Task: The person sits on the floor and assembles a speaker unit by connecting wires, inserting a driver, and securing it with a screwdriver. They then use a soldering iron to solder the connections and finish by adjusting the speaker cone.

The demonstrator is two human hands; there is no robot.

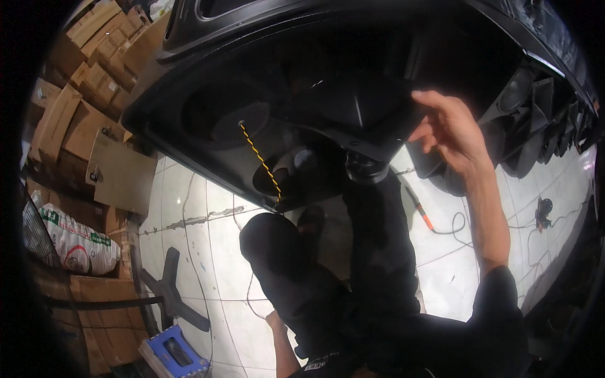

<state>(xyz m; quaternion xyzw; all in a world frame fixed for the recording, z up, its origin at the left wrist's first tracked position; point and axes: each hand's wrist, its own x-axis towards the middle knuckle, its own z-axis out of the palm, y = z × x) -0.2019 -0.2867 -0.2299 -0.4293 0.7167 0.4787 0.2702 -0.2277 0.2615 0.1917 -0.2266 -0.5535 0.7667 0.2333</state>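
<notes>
A large black speaker cabinet (208, 167) fills the upper middle, with round openings in its panel. From one opening a twisted yellow-and-black wire (258, 154) runs down to the panel's lower edge. Inside the cabinet's shadow is a black speaker horn (353, 116) with a round, dark driver (367, 169) at its lower end. At the horn's right edge, my right hand (455, 129) grips it, fingers curled and thumb side up. My left hand (275, 321) is low, beside my bent knee, near a thin cable; its fingers are too small and partly hidden to read.
Cardboard boxes (94, 126) and a white printed sack (79, 242) are piled at left. A dark stand base (170, 296) and a blue box (173, 353) stand on the tiled floor. An orange-tipped corded tool (425, 217) lies right of my legs, near several black horns (535, 120).
</notes>
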